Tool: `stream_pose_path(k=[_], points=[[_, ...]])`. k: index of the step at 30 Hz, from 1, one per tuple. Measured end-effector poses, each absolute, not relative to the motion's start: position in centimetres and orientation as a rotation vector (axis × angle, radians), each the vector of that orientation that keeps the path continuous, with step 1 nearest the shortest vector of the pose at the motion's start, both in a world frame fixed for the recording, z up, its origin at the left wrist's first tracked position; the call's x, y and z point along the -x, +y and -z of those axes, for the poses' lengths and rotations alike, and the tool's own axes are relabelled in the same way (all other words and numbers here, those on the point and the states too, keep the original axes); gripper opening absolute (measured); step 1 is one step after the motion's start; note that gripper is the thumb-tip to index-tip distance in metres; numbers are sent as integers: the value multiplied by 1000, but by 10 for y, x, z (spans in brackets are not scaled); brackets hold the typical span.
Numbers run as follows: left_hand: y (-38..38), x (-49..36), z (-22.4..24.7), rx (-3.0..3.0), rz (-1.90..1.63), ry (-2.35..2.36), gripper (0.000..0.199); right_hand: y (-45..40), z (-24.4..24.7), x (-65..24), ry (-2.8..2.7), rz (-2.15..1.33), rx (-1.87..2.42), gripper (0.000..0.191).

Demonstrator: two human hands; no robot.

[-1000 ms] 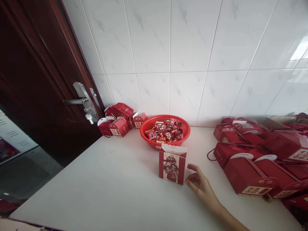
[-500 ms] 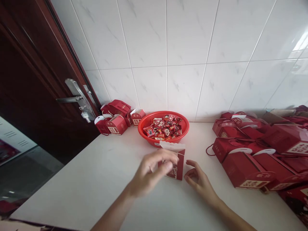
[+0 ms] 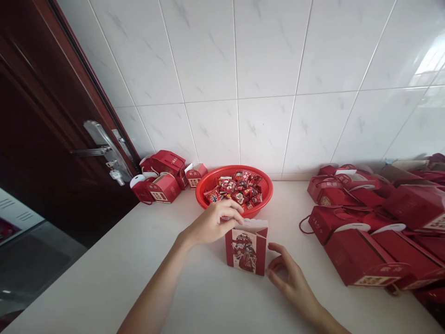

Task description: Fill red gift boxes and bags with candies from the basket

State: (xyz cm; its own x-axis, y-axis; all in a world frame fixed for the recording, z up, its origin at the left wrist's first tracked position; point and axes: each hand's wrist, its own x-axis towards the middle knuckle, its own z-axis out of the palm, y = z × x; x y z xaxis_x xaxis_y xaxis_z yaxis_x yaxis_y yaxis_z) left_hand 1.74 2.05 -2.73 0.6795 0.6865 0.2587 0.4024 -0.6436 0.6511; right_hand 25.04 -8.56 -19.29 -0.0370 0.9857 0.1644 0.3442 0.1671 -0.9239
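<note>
An upright red paper box (image 3: 246, 253) with a printed front panel and a pale scalloped flap at its top stands on the white table (image 3: 114, 273). Over the upper left corner of that box is my left hand (image 3: 217, 220), fingers bent and apart, with nothing visible in it. Close to the box's right side rests my right hand (image 3: 287, 273), thumb and fingers curved with a gap between them, holding nothing. Right behind the box sits a red plastic basket (image 3: 268, 189) of wrapped candies (image 3: 239, 188); my left hand overlaps its front rim in view.
Many red gift boxes (image 3: 358, 255) with handles are piled on the right. A smaller group of red boxes (image 3: 166, 185) stands at the back left, beside the dark door (image 3: 41, 116) with its metal handle (image 3: 104, 148). A tiled wall (image 3: 264, 55) rises behind the table.
My left hand has moved from in front of the box up and back to its top edge, uncovering the printed panel. My right hand stays beside the box. The view has shifted slightly.
</note>
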Motion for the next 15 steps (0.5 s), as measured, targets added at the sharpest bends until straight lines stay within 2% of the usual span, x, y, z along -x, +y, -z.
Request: stream_pose_path(k=[7,15], points=[[21,-24,30,-2305,-519,746,24,-83,198,-246,-1548,-871,1306,63],[13,-28,27,-2320,-463,685,25,-81,200,-241,-1535,-894,1248,59]])
